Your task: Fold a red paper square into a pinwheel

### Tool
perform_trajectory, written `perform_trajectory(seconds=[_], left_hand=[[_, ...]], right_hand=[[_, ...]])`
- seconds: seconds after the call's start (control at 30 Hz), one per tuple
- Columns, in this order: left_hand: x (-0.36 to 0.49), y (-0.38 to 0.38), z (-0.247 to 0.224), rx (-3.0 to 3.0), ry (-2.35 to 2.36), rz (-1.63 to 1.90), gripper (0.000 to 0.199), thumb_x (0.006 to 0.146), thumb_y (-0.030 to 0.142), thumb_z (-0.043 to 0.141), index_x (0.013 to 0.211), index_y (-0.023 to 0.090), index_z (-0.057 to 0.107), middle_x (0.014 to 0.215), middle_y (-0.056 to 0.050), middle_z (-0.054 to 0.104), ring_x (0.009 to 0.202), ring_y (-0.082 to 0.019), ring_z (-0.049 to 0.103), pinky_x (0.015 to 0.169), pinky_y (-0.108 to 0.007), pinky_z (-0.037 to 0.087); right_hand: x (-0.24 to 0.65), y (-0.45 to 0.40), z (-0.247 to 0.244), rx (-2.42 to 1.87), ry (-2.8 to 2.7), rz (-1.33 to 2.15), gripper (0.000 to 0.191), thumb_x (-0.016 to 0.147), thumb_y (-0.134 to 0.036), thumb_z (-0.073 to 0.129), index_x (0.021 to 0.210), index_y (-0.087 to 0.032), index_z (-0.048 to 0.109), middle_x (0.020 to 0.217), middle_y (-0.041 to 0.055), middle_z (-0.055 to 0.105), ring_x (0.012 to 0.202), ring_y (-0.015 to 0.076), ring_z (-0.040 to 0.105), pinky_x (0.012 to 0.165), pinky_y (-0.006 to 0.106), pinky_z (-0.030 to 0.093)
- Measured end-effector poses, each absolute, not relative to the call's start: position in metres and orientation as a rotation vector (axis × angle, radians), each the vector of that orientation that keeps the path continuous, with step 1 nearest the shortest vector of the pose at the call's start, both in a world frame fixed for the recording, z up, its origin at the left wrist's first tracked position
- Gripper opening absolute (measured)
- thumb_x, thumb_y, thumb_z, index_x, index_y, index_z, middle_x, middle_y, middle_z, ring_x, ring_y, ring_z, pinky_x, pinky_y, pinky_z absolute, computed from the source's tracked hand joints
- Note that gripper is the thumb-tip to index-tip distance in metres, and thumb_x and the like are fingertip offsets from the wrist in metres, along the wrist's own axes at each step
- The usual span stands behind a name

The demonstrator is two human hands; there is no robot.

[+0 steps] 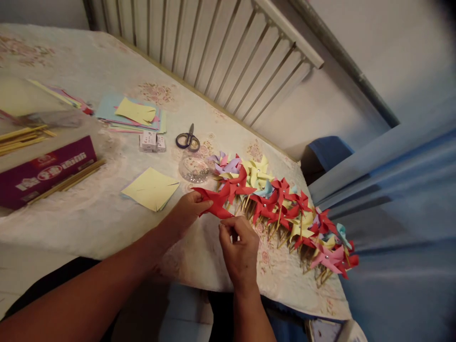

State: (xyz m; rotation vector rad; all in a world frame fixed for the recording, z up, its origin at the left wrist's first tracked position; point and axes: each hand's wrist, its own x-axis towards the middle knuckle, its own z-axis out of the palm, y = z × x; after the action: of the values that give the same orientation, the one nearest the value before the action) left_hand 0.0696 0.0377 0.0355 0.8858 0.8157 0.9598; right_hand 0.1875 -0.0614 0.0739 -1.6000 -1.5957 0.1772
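Note:
My left hand (187, 211) pinches a red paper pinwheel (216, 201) over the table, its thumb on top of the paper. Just below the pinwheel's right corner is my right hand (240, 244), thumb and forefinger pressed together; whatever lies between them is too small to make out. Finished pinwheels (281, 213) in red, yellow, pink, purple and blue lie in a long row on sticks to the right. Behind my hands stands a clear round dish (194, 170) with small shiny pieces in it. Left of it lie slit yellow paper squares (151, 187).
Scissors (187, 138) lie beyond the dish, near small white boxes (152, 142) and a stack of coloured paper (107, 110). On the left, a purple box (50, 168) has thin sticks around it. A white railing (213, 57) borders the table's back; a blue curtain (399, 213) hangs right.

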Motion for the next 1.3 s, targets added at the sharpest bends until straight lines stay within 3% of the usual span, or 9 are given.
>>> perform_trajectory(seconds=[0.3, 0.77, 1.3], left_hand=[[0.081, 0.034, 0.024, 0.966, 0.783, 0.884, 0.014, 0.067, 0.026, 0.065, 0.076, 0.015, 0.068, 0.068, 0.002, 0.064, 0.06, -0.011, 0.049, 0.059, -0.024, 0.034], [0.087, 0.031, 0.019, 1.0, 0.8, 0.843, 0.017, 0.067, 0.027, 0.066, 0.079, 0.015, 0.069, 0.076, -0.003, 0.069, 0.073, -0.017, 0.06, 0.07, -0.029, 0.043], [0.088, 0.03, 0.016, 1.191, 0.929, 0.875, 0.013, 0.068, 0.029, 0.064, 0.066, 0.016, 0.066, 0.063, 0.0, 0.061, 0.062, -0.016, 0.053, 0.06, -0.027, 0.04]], right_hand=[[0.199, -0.046, 0.051, -1.604, -1.573, -0.103, 0.014, 0.084, -0.012, 0.054, 0.075, -0.019, 0.062, 0.071, 0.0013, 0.058, 0.072, 0.0164, 0.052, 0.071, 0.03, 0.042], [0.201, -0.041, 0.042, -1.648, -1.566, -0.122, 0.013, 0.085, -0.016, 0.058, 0.074, -0.02, 0.061, 0.073, 0.0019, 0.058, 0.074, 0.018, 0.051, 0.071, 0.031, 0.041], [0.2, -0.039, 0.039, -1.68, -1.587, -0.13, 0.016, 0.084, -0.013, 0.057, 0.07, -0.02, 0.059, 0.07, 0.0002, 0.057, 0.072, 0.0178, 0.05, 0.071, 0.031, 0.038]])
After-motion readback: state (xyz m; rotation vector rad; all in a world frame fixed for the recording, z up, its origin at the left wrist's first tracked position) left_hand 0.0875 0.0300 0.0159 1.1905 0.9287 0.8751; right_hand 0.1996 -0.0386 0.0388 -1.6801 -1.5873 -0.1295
